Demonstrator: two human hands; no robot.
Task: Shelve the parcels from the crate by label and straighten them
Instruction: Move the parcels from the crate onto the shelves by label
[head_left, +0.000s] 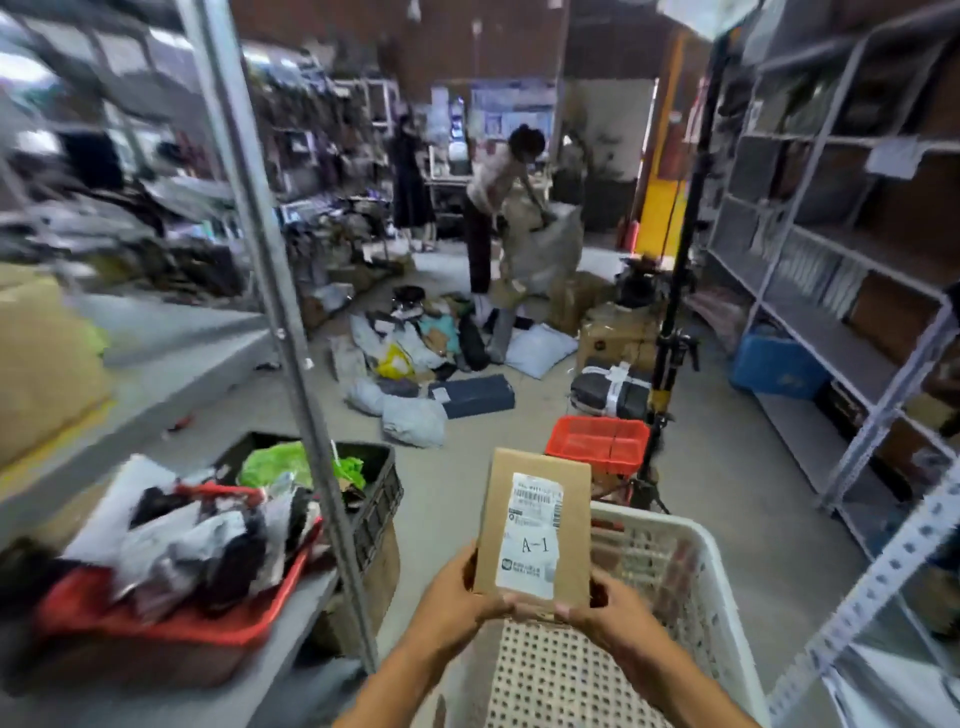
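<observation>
A flat brown cardboard parcel (535, 525) stands upright in front of me, its white label reading "A-1". My left hand (462, 597) grips its lower left corner and my right hand (608, 603) grips its lower right corner. Below the parcel is the white perforated plastic crate (691, 597); its inside looks nearly bare, with a dark parcel leaning at its right wall. A grey metal shelf rack (852, 291) rises on the right, and another rack (156, 364) stands on the left behind a metal post (291, 332).
A red bin (171, 629) heaped with bagged parcels sits on the left shelf, a black crate (374, 488) behind it. Parcels litter the floor ahead (415, 364). A red basket (597, 441), a black tripod (670, 332) and a blue box (774, 364) stand at right. One person bends over a sack (540, 249); another stands farther back.
</observation>
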